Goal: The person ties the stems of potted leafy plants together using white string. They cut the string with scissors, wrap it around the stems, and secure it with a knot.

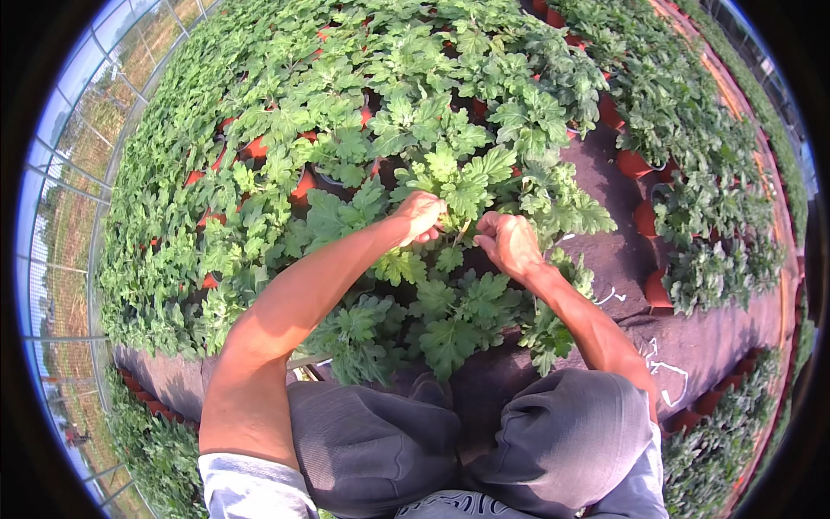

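Both hands are among leafy green potted plants that look like chrysanthemums. My left hand [421, 218], its fingers curled, is beside the stem of a bright green plant [465, 188] in front of me. On the other side of that stem, my right hand [508, 239] has its thumb and forefinger close together. A thin pale stem or stake [463, 231] stands between the two hands. Whether either hand pinches anything is too small to tell. Larger dark green leaves [450, 340] spread below the hands, close to my knees.
Dense rows of plants in reddish-brown pots [634, 163] surround me on a dark ground cloth [600, 172]. White string pieces [668, 373] lie on the cloth at right. A metal-framed greenhouse wall [97, 259] curves along the left.
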A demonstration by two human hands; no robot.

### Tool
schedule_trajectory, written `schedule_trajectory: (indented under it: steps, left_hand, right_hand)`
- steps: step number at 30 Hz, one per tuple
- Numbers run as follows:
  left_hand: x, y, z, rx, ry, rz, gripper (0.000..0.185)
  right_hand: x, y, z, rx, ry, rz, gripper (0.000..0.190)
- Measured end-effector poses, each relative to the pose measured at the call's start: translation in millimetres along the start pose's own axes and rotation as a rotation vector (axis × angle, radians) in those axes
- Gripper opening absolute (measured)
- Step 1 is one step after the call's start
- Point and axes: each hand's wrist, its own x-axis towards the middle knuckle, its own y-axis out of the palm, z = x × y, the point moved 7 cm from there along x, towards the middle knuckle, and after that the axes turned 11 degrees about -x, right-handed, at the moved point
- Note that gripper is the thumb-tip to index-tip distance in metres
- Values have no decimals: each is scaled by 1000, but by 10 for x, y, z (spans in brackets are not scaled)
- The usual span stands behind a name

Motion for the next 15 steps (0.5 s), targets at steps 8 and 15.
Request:
schedule_trajectory:
  steps: [8,15]
  left_hand:
    - [-30,108,-54,112,10,50,20]
    - [-1,40,-17,106,-10,84,18]
  right_hand:
    - [108,53,-61,180,84,-27,24]
    - [172,70,0,229,45,-70,23]
